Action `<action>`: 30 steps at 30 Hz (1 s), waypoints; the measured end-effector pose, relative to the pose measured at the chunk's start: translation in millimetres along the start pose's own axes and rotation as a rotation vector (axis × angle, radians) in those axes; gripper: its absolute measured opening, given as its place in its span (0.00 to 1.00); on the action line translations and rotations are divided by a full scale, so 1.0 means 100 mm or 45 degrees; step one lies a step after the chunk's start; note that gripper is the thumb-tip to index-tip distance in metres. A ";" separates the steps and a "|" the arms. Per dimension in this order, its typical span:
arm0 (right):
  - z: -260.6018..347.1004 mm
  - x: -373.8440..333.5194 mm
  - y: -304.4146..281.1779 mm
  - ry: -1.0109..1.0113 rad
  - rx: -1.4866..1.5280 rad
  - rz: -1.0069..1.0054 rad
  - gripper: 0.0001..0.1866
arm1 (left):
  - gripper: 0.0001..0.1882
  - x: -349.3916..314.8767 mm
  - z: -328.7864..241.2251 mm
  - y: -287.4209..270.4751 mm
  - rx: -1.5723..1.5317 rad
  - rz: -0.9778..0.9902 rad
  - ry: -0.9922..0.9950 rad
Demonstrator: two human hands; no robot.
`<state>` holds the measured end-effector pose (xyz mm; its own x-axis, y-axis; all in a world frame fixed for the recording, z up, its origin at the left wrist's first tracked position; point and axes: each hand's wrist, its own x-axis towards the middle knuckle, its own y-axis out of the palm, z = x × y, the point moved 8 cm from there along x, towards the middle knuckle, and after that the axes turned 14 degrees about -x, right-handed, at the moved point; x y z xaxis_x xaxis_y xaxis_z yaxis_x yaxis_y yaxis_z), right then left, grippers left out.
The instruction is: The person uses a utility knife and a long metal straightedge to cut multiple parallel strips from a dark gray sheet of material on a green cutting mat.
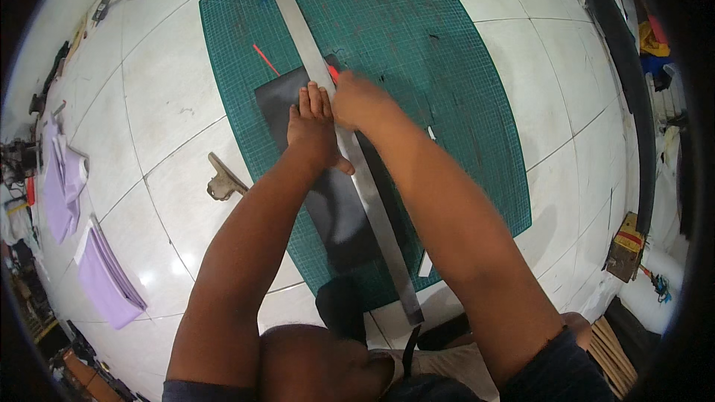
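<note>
A long steel ruler (pixel 292 13) lies lengthwise over a black sheet (pixel 339 212) on a green cutting mat (pixel 417 22). My left hand (pixel 313 130) presses down on the ruler and the sheet, its fingers stretched out and its thumb against the metal. Closed around a red utility knife (pixel 333 72), my right hand (pixel 361 100) rests at the ruler's right edge, just beyond the left fingers. Only a short red part of the knife shows; its blade is hidden, and this hand is slightly blurred.
On the mat are a thin red strip (pixel 266 59) and a small white piece (pixel 425 264). A metal clip (pixel 225 179) lies on the tiled floor left of the mat. Folded lilac pieces (pixel 108 279) lie farther left. A long black roll (pixel 622 67) stretches along the right.
</note>
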<state>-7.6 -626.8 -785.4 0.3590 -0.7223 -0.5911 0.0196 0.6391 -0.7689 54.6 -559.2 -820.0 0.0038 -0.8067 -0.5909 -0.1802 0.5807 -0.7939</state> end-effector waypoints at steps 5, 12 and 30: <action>-0.36 -0.75 0.58 0.093 -0.033 0.134 0.20 | 0.86 -0.04 0.05 -0.04 0.000 -0.068 -0.028; -0.92 -2.13 1.39 0.232 0.062 0.342 0.17 | 0.89 -0.04 0.07 0.01 -0.109 -0.150 0.049; -0.87 -1.70 0.57 0.064 0.122 -0.061 0.18 | 0.88 -0.03 0.10 0.00 0.006 -0.025 -0.018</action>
<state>-148.4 -490.5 -750.1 0.3080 -0.7636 -0.5675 0.1258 0.6240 -0.7712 64.4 -555.5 -819.3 0.0212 -0.8165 -0.5770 -0.1755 0.5651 -0.8061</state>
